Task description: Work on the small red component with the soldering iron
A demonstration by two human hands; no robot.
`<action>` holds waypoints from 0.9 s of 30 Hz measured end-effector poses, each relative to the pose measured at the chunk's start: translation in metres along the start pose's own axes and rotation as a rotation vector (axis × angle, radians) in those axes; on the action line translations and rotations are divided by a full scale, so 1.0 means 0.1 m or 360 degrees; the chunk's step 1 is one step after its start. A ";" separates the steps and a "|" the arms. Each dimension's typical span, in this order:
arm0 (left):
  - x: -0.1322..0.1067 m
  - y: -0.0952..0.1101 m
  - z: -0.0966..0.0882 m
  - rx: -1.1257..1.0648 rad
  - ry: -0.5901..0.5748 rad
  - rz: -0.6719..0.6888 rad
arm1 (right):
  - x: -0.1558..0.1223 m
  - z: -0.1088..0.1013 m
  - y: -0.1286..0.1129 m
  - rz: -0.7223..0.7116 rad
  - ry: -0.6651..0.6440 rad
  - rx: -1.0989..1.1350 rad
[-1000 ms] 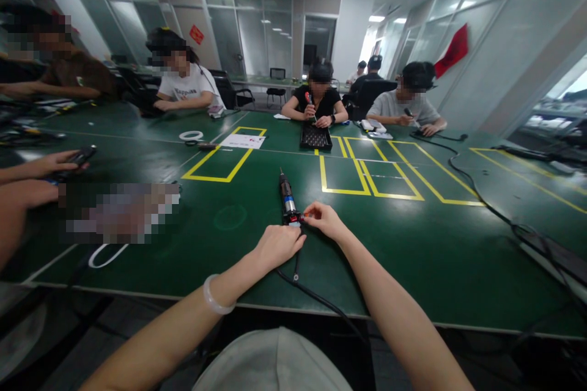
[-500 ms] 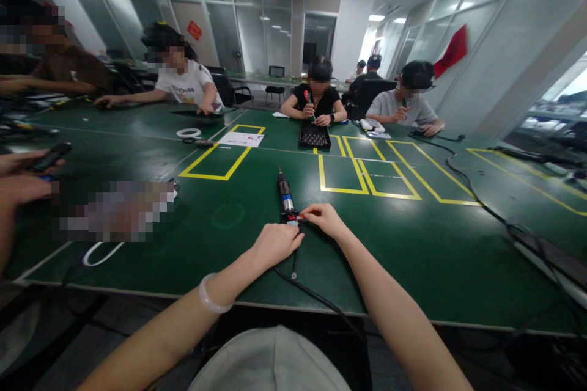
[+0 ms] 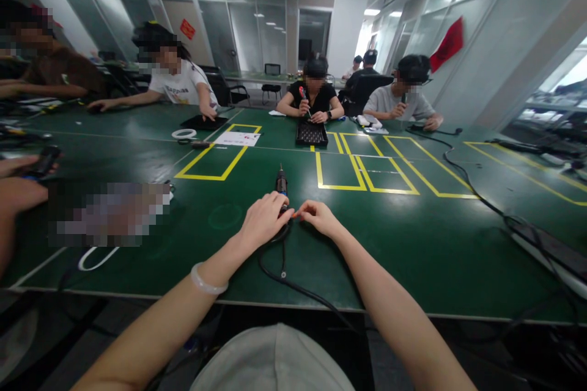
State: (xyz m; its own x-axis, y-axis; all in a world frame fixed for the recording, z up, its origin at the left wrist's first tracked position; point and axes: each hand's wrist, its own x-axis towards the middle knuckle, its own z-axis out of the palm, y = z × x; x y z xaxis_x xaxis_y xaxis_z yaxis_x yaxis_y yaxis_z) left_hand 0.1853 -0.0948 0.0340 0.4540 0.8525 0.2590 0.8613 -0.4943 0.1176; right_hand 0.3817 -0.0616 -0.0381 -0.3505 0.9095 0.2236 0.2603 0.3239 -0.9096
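A corded electric screwdriver (image 3: 280,183) lies on the green table (image 3: 413,256), tip pointing away from me. My left hand (image 3: 262,219) is wrapped over its rear body, covering most of it. My right hand (image 3: 317,217) pinches at the red part by the tool's back end, fingers closed. The tool's black cord (image 3: 293,278) loops off the near table edge between my arms. A pale bangle (image 3: 207,281) sits on my left wrist.
Yellow tape rectangles (image 3: 367,171) mark the table beyond the tool. A black tray (image 3: 312,133) and a white sheet (image 3: 237,138) lie farther off. Several seated people work around the table; another person's hands (image 3: 18,180) are at the left. Black cables (image 3: 513,220) run along the right.
My left hand moved forward from the tool's back end to cover its body. The cord bunched into a loop. The view tilted slightly down.
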 end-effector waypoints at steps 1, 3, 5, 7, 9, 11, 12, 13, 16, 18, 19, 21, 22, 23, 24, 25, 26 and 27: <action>0.06 -0.01 0.03 -0.0002 0.0021 0.0071 | 0.00 0.00 0.00 -0.0009 -0.0002 0.0000; 0.16 -0.02 0.13 0.0007 -0.0043 0.0204 | 0.01 0.00 0.01 -0.0028 0.0006 -0.0003; 0.22 -0.03 0.24 0.0022 -0.0168 0.0247 | 0.01 0.00 0.01 -0.0030 0.0017 0.0000; 0.24 -0.04 0.33 0.0036 -0.0246 0.0214 | 0.02 -0.02 0.01 -0.0013 0.0032 0.0006; 0.23 -0.05 0.37 0.0053 -0.0244 0.0161 | 0.01 -0.03 0.00 -0.0004 0.0056 -0.0004; 0.20 -0.07 0.35 0.0076 -0.0220 0.0132 | 0.01 -0.04 -0.02 -0.0007 0.0081 -0.0015; 0.19 -0.09 0.34 0.0088 -0.0217 0.0120 | 0.01 -0.05 -0.03 -0.0008 0.0089 -0.0024; 0.17 -0.13 0.31 0.0098 -0.0221 0.0109 | 0.00 -0.05 -0.03 -0.0005 0.0096 -0.0034; 0.12 -0.30 0.23 0.0124 -0.0268 0.0076 | 0.00 -0.06 -0.03 0.0012 0.0113 -0.0074; 0.09 -0.49 0.18 0.0146 -0.0321 0.0058 | 0.00 -0.07 -0.03 0.0022 0.0109 -0.0112; 0.06 -0.59 0.15 0.0157 -0.0348 0.0054 | -0.01 -0.07 -0.02 0.0025 0.0104 -0.0131; 0.01 -0.83 0.10 0.0172 -0.0401 0.0046 | -0.01 -0.07 -0.02 0.0027 0.0100 -0.0169; -0.02 -0.96 0.07 0.0178 -0.0424 0.0043 | -0.01 -0.07 -0.02 0.0026 0.0101 -0.0183; -0.05 -1.09 0.05 0.0186 -0.0445 0.0040 | -0.01 -0.07 -0.02 0.0024 0.0103 -0.0194; -0.08 -1.22 0.03 0.0199 -0.0462 0.0034 | -0.01 -0.07 -0.02 0.0023 0.0105 -0.0202; -0.11 -1.36 0.01 0.0215 -0.0476 0.0025 | -0.01 -0.06 -0.03 0.0024 0.0106 -0.0207; -0.13 -1.50 0.00 0.0233 -0.0488 0.0013 | -0.01 -0.06 -0.03 0.0025 0.0105 -0.0211; -0.16 -1.64 -0.02 0.0249 -0.0497 -0.0003 | -0.02 -0.06 -0.03 0.0026 0.0107 -0.0213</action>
State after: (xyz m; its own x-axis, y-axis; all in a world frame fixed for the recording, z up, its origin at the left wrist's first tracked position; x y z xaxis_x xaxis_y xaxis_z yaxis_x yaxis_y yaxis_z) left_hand 0.0366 -0.0279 0.0120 0.4792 0.8763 -0.0497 0.8759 -0.4811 -0.0367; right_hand 0.3866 -0.0626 -0.0332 -0.2854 0.9289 0.2361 0.3846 0.3366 -0.8595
